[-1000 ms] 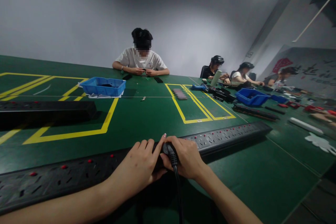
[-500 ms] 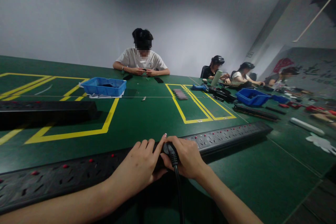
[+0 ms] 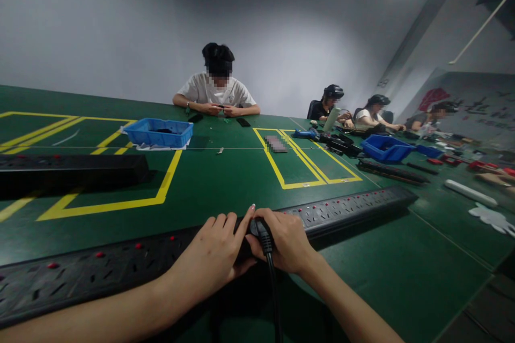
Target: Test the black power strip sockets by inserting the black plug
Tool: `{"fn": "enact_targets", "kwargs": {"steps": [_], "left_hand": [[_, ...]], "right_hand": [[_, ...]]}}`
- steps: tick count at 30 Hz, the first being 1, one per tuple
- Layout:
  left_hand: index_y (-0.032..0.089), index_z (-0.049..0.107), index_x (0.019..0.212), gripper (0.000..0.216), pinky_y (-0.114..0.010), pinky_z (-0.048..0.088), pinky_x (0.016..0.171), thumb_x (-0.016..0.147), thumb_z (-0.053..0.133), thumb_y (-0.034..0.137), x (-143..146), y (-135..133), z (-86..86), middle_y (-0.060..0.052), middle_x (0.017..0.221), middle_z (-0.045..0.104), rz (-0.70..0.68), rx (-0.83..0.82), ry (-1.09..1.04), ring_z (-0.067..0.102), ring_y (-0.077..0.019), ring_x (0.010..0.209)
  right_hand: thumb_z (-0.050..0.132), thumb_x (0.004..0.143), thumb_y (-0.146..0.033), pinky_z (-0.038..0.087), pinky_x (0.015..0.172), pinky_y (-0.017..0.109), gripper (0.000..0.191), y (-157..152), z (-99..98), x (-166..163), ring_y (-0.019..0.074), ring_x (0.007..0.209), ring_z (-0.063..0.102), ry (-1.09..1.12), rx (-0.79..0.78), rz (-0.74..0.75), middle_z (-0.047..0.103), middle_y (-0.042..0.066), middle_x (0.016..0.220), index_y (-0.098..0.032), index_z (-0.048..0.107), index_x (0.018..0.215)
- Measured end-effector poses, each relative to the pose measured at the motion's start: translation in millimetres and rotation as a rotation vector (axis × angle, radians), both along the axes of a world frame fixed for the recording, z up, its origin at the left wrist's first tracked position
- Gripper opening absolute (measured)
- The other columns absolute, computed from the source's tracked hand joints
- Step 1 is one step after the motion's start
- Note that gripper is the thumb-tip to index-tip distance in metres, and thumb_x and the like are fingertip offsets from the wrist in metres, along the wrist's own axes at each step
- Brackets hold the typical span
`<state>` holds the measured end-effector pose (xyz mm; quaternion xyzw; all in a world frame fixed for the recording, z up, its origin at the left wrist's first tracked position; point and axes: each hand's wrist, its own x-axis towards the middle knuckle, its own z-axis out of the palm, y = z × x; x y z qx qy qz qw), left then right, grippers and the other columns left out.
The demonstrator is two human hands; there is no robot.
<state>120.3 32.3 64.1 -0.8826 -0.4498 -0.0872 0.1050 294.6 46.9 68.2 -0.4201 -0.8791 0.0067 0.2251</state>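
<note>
A long black power strip (image 3: 346,210) with rows of sockets and small red switches lies slantwise across the near side of the table. My left hand (image 3: 217,246) is wrapped over its middle, thumb at the near side, with the index fingertip reaching to the plug. In my right hand (image 3: 287,238) is a black plug (image 3: 262,233), pinched against the strip. Its cord (image 3: 274,295) hangs down towards me. My fingers cover the plug's pins and the socket beneath, so I cannot tell whether it is inserted.
Another black power strip (image 3: 72,171) lies at the left. Beyond it stands a light blue tray (image 3: 161,133); a phone-like flat object (image 3: 276,144) lies within yellow tape. A dark blue bin (image 3: 387,149) and loose parts sit at the right. Across the table sits a person (image 3: 217,91); others work farther right.
</note>
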Motion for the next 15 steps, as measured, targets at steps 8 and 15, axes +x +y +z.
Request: {"fn": "enact_targets", "kwargs": {"steps": [8, 15], "left_hand": [[0.012, 0.02, 0.136, 0.067, -0.036, 0.036, 0.07, 0.081, 0.036, 0.047, -0.3, 1.3, -1.4, -0.011, 0.088, 0.053, -0.004, -0.006, -0.016, 0.047, -0.0228, 0.079], [0.013, 0.018, 0.136, 0.067, -0.035, 0.035, 0.069, 0.081, 0.037, 0.046, -0.1, 1.3, -1.2, -0.01, 0.088, 0.052, 0.002, -0.009, -0.001, 0.047, -0.0227, 0.078]], "right_hand": [[0.046, 0.081, -0.034, 0.042, 0.067, 0.026, 0.03, -0.1, 1.0, 0.7, 0.0179, 0.08, 0.059, -0.001, 0.014, 0.018, 0.061, 0.008, 0.091, -0.018, 0.046, 0.106], [0.046, 0.08, -0.035, 0.043, 0.069, 0.027, 0.032, 0.0, 1.1, 0.3, 0.019, 0.084, 0.059, -0.01, -0.001, 0.018, 0.061, 0.01, 0.094, -0.017, 0.045, 0.107]]}}
